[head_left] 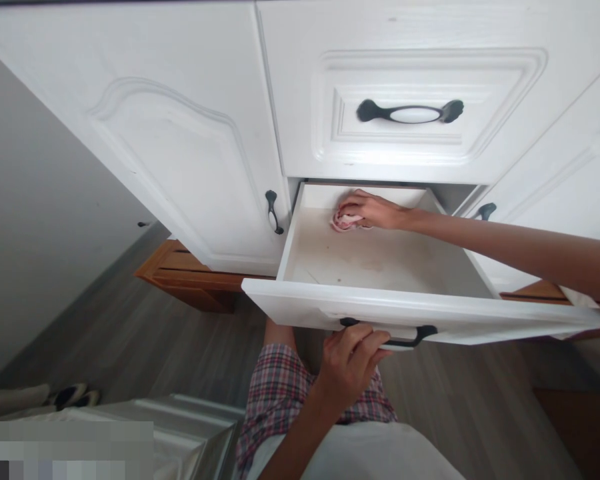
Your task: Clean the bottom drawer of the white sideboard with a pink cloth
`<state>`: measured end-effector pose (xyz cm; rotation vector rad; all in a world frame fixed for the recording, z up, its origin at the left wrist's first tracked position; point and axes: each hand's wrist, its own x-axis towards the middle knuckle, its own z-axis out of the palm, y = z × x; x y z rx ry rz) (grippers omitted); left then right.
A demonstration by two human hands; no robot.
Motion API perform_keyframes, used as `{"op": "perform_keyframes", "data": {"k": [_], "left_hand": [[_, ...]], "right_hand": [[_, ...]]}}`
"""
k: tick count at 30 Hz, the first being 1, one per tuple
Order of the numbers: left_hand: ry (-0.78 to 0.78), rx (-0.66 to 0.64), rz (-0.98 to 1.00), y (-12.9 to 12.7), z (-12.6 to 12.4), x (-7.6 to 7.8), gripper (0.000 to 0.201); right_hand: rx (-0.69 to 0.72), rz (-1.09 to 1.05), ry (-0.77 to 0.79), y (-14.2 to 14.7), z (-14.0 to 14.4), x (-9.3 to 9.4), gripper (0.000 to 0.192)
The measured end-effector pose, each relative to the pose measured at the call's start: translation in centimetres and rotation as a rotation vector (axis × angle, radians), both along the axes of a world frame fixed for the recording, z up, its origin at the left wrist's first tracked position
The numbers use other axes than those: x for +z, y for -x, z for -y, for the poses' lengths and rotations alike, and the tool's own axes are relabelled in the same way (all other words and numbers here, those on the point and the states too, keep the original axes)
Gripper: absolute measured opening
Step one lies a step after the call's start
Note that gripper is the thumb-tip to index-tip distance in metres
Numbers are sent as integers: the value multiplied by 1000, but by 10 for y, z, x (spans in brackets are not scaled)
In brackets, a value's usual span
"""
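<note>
A white drawer (300, 227) is pulled out of a white cabinet. My right hand (375, 210) reaches into its back part and presses a pink cloth (344, 223) onto the drawer floor. My left hand (353, 360) grips the dark handle (415, 337) on the drawer front (290, 300) from below. The drawer floor shows faint stains and holds nothing else.
Above the open drawer is a shut drawer with a dark and white handle (410, 112). A cabinet door (180, 153) with a small handle (274, 212) stands to the left. A wooden base (185, 273) and grey wood floor (145, 347) lie below.
</note>
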<state>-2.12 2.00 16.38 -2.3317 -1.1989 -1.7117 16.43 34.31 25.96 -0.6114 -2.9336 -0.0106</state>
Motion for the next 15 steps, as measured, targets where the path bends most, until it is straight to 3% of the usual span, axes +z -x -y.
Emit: {"op": "perform_keyframes", "data": {"k": [3,9,15], "left_hand": [[18,11,-31,-1,2,-4,27],[54,17,-77,3,0,-9,28],[-15,9,-138,9,-4,-2,18]], "right_hand": [[-102,6,-21,-8,-15,-16,40],[-142,57,-101,-6,-20,-40,42],[-157,60,-105,-11,15,-45,39]]}}
